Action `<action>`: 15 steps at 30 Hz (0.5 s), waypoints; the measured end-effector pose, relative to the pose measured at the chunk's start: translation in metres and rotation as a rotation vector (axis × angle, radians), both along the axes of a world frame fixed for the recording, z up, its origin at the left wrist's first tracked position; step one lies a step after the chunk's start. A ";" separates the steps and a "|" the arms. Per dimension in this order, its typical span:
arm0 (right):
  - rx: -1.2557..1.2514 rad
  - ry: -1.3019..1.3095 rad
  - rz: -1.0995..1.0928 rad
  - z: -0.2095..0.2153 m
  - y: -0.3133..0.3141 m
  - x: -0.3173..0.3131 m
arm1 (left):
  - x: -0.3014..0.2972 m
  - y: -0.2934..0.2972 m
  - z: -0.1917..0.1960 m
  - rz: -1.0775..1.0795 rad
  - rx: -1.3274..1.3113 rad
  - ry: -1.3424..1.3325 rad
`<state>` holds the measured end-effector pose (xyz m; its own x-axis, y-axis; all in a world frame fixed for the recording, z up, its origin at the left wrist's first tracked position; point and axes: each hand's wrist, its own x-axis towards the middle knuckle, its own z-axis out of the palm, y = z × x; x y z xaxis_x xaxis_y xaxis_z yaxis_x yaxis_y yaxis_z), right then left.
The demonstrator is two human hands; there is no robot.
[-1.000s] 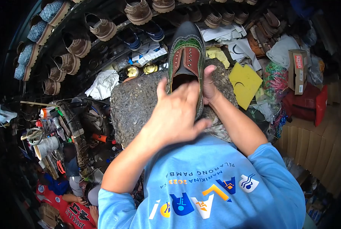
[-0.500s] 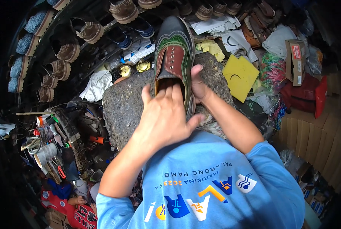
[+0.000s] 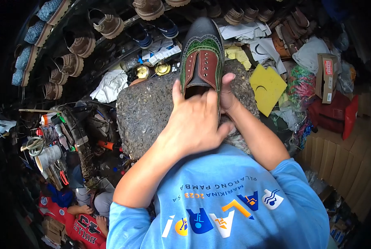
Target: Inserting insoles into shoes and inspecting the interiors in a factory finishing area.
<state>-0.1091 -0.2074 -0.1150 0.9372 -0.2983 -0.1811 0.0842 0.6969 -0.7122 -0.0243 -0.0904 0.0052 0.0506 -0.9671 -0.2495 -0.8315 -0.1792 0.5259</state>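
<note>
A wingtip shoe (image 3: 208, 64) with a black toe, green textured panel and reddish-brown eyelet flaps without laces points away from me. My left hand (image 3: 196, 122) grips it at the heel end, some fingers inside the opening and the little finger along the left outer side. The left thumb sticks out to the right, near the heel. My right hand (image 3: 228, 96) holds the shoe's right side, thumb raised; its other fingers are hidden behind the shoe. Beneath is a rough dark stone block (image 3: 146, 112).
Several brown shoes (image 3: 106, 24) and blue patterned shoes (image 3: 38, 33) line racks at the far left. Two small gold tins (image 3: 162, 69) sit behind the block, a yellow sheet (image 3: 267, 89) to its right. Tools crowd a holder (image 3: 48, 157) at left. Another person in red (image 3: 86, 228) is at lower left.
The shoe's flaps now spread further apart, showing the dark tongue between them. My left hand's fingers have shifted at the opening. The whole view has moved slightly.
</note>
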 end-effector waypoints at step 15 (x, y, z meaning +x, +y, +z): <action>-0.018 0.015 -0.023 -0.005 -0.001 0.002 | 0.008 0.003 0.008 0.010 0.107 -0.099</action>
<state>-0.1066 -0.2084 -0.1198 0.9272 -0.3230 -0.1898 0.0889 0.6817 -0.7262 -0.0162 -0.0872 0.0128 0.0896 -0.9344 -0.3448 -0.8763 -0.2385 0.4185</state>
